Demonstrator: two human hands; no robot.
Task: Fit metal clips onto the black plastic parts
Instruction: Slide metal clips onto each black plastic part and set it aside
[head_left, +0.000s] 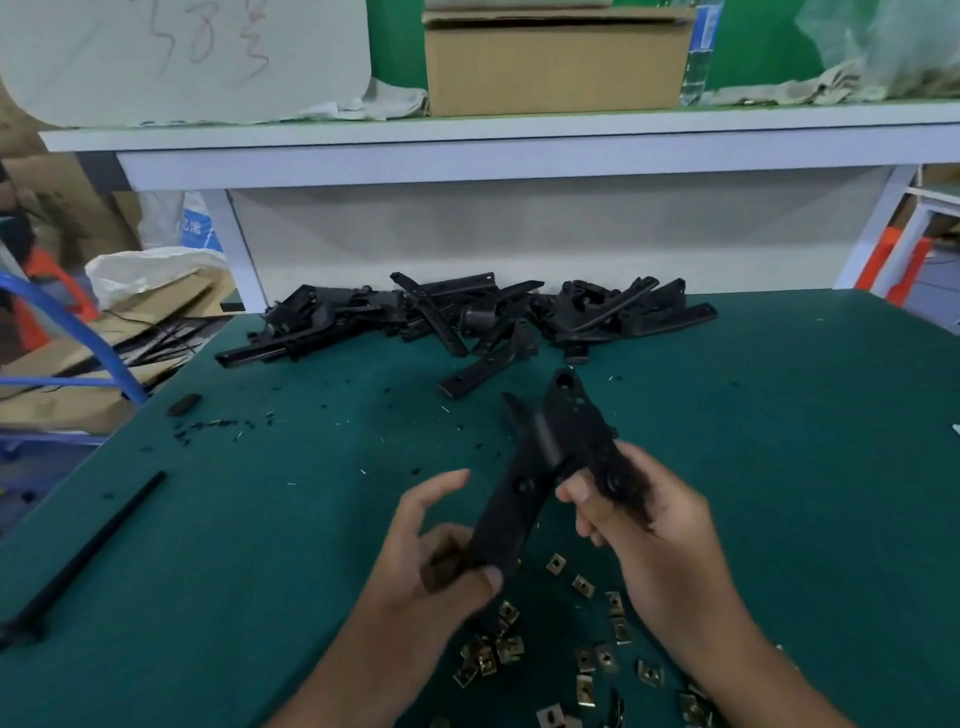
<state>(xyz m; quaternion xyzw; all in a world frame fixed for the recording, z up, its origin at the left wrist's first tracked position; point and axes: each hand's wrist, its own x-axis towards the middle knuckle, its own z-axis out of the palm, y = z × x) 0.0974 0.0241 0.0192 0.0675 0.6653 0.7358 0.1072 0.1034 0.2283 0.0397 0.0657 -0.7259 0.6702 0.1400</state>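
The left hand (441, 551) has its grip on the near end of a long black plastic part (540, 467), thumb pressed over the lower edge while the forefinger stands off it, extended and touching nothing. The right hand (644, 519) grasps the same part further up, fingers curled round its right side near the middle, so the piece is held clear of the green tabletop (779, 415), slanting away from the person with its far tip toward the pile of black parts (457, 317) at the back edge. Neither hand appears to hold a clip; the motion blur around both grips makes that hard to be sure of. The loose metal clips (582, 660) lie scattered on the tabletop just beneath and nearer than the hands. The likely trouble from here is the change of hands: to pick a clip, one hand must let go, and the left hand's hold on the very end looks light, so the long part could swing or drop onto the clips and scatter them. A clip pushed on crooked could also jam or spring off the plastic edge. Small black offcuts (218, 423) strewn over the tabletop could be caught under a clip as it is picked up.
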